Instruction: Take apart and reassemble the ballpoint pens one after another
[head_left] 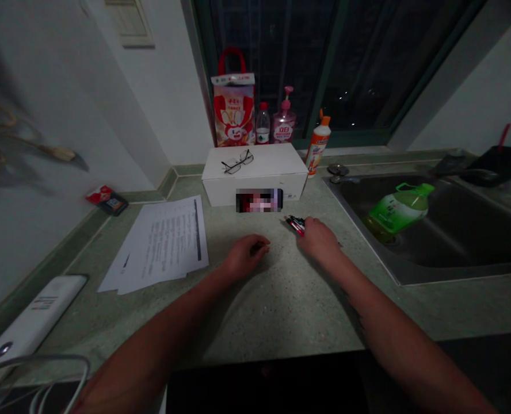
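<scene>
Bare forearms (171, 322), foreground | left hand (246, 256): loosely curled, apparently empty, above speckled grey-green countertop (273, 313) | right hand (320, 238): fingers closed round slim red-and-black pens (297, 225), tips pointing leftward | beyond: white rectangular cardboard box (275, 164) bearing thin black-framed eyeglasses (238, 163) | right: grey metal sink (380, 248) containing green-labelled plastic jug (400, 210)

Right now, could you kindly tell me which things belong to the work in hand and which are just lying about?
Work in hand, it seems:
- pens in the right hand

Just lying about, apparently:
- printed sheets
- glasses on the white box
- green bottle in the sink
- orange-capped bottle
</scene>
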`<state>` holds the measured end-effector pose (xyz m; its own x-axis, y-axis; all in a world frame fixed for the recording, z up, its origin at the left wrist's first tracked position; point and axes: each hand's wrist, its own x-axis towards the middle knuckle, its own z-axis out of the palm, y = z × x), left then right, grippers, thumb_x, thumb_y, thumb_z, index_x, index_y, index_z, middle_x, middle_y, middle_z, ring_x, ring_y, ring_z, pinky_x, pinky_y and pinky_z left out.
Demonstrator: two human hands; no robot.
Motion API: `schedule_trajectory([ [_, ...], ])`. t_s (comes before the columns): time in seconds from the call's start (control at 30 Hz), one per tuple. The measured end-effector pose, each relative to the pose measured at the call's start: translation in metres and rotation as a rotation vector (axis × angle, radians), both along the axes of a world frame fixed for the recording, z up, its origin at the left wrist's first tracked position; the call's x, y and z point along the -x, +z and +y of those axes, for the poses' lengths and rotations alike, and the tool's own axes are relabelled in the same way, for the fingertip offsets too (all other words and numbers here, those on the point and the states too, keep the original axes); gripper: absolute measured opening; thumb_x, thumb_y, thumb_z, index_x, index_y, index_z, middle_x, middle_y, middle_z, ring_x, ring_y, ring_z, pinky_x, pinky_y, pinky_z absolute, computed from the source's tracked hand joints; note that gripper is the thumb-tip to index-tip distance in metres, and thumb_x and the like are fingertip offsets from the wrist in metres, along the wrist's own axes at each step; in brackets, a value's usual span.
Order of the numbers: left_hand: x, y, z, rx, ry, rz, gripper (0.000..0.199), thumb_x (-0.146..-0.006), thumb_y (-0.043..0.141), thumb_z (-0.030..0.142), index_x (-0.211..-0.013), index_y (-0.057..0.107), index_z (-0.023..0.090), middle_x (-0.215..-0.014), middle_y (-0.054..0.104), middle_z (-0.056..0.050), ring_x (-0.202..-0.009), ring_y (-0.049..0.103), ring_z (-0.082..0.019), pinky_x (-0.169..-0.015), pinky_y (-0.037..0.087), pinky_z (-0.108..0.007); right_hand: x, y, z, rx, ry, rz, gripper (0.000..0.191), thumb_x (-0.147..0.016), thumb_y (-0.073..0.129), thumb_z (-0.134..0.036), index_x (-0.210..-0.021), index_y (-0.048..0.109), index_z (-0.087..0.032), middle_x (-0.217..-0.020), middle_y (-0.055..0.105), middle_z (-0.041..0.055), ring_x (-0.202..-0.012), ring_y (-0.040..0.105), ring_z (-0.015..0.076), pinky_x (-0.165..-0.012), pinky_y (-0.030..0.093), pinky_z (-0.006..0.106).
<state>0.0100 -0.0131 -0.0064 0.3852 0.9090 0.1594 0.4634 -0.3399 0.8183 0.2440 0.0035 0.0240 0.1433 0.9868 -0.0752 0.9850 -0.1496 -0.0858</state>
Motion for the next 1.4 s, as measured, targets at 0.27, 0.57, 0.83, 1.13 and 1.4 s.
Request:
schedule_trajectory([
  [0.27, -0.002, 0.0, -0.002, -0.038, 0.079, -0.191, 0.034, -0.091, 0.069, 0.037, -0.119, 0.064, 0.018, -0.111, 0.074, -0.01, -0.097, 0.07, -0.023, -0.091, 0.057, -0.039, 0.016, 0.011, -0.01, -0.262, 0.187, 0.119, 0.034, -0.094, 0.059, -0.021, -0.127, 0.061, -0.015, -0.126, 0.067, 0.0161, -0.098, 0.071, 0.0283, -0.079, 0.052, 0.034],
  [0.57, -0.017, 0.021, -0.034, -0.062, 0.062, -0.495, 0.079, -0.078, 0.086, 0.052, -0.142, 0.05, 0.024, -0.144, 0.061, -0.016, -0.131, 0.061, -0.033, -0.11, 0.05, -0.048, 0.061, -0.007, -0.04, -0.344, 0.563, 0.812, 0.026, -0.085, 0.064, -0.028, -0.11, 0.066, -0.025, -0.103, 0.076, 0.0073, -0.095, 0.072, 0.0258, -0.084, 0.056, 0.037],
  [0.83, -0.026, 0.038, -0.033, -0.265, 0.053, -0.496, 0.047, -0.088, 0.08, 0.032, -0.13, 0.059, 0.024, -0.131, 0.067, -0.01, -0.123, 0.065, -0.026, -0.104, 0.054, -0.042, 0.095, -0.013, -0.049, -0.427, 0.344, 1.446, 0.025, -0.086, 0.067, -0.036, -0.109, 0.065, -0.026, -0.09, 0.072, 0.0007, -0.078, 0.068, 0.0199, -0.068, 0.056, 0.031],
  [1.13, -0.013, 0.019, -0.036, -0.303, 0.12, -0.364, 0.03, -0.087, 0.075, 0.018, -0.115, 0.064, 0.023, -0.122, 0.068, -0.009, -0.115, 0.067, -0.024, -0.097, 0.056, -0.041, 0.104, -0.042, -0.052, -0.335, 0.394, 1.515, 0.023, -0.081, 0.073, -0.025, -0.105, 0.072, -0.025, -0.096, 0.077, 0.0033, -0.087, 0.073, 0.0245, -0.077, 0.061, 0.036],
  [1.4, -0.011, 0.012, -0.028, -0.157, 0.176, -0.352, 0.017, -0.088, 0.071, 0.017, -0.102, 0.062, 0.022, -0.122, 0.072, -0.009, -0.114, 0.07, -0.023, -0.098, 0.056, -0.04, 0.105, -0.043, -0.045, -0.165, 0.313, 1.52, 0.022, -0.087, 0.067, -0.022, -0.109, 0.071, -0.025, -0.099, 0.077, 0.004, -0.092, 0.074, 0.0246, -0.082, 0.062, 0.038],
])
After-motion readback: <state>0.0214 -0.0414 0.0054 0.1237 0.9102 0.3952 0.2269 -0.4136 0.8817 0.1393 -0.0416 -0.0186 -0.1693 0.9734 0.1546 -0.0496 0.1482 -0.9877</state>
